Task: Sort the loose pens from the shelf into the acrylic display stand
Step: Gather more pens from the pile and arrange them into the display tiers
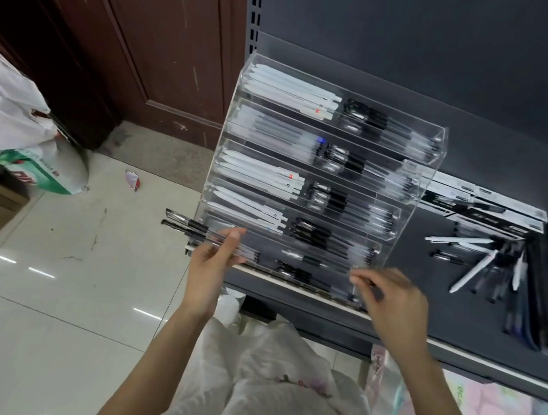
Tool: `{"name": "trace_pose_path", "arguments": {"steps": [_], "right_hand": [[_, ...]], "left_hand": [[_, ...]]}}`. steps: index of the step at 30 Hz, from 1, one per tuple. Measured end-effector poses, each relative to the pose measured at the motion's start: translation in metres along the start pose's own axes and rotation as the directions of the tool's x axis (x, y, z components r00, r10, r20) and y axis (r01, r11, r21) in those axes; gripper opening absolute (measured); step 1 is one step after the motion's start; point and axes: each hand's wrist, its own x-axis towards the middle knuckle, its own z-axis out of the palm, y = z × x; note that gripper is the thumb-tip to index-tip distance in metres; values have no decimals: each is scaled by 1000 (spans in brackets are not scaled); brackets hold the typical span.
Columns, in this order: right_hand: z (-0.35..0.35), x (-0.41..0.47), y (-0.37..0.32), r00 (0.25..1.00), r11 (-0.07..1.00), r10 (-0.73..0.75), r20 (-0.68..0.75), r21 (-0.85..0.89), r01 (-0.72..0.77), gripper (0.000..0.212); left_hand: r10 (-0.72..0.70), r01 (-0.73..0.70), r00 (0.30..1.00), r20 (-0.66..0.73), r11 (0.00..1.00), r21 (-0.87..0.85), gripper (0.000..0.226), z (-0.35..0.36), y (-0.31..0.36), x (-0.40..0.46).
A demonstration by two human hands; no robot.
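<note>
At the front lip of the dark grey shop shelf [453, 354], the left hand [207, 269] pinched two clear-barrelled pens with black caps [196, 228] between thumb and fingertips, their capped ends jutting out past the left side of the tiered clear acrylic display stand [324, 165]. The right hand [394, 304] hovered at the stand's lowest front tier with fingers loosely curled; motion blur hid whether it pinched anything, so that could not be told. Most tiers of the stand were already stocked, white pens to the left and black-capped clear ones to the right, while the bottom tiers held only a few. Well apart on the shelf to the right lay the loose pens [482, 269], white and dark, in a scattered heap beside flat black-and-white boxes [489, 206]. The step in hand looked like slotting the two held pens into a lower compartment; that would call for turning them parallel to the tier and matching them with their own kind before returning to the heap.
</note>
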Motion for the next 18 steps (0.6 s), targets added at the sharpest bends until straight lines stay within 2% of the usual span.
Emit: {"name": "trace_pose_path", "arguments": {"steps": [5,9,10,13,15,18], "right_hand": [[33,-3,3,990,968,-103,94,-220,121,6],[38,10,-3,943,897,-55,327,-398,191,38],[39,13,-5,923,886,-43,381,-413,212,37],[42,18,-8,818,837,59,572,-475,271,14],[36,16,-11,804,830,81,590,-486,273,16],[21,7,-16,889,881,20,457,-429,200,17]], "left_hand": [[-24,24,1000,3,1000,11,19,7,-6,-12],[-29,28,999,29,999,39,15,15,-10,-21],[-40,39,999,35,998,42,15,16,-11,-22],[-73,70,996,60,996,54,15,20,-15,-23],[-84,80,994,72,995,59,16,22,-17,-23],[-84,79,992,98,995,56,16,29,-19,-24]]}}
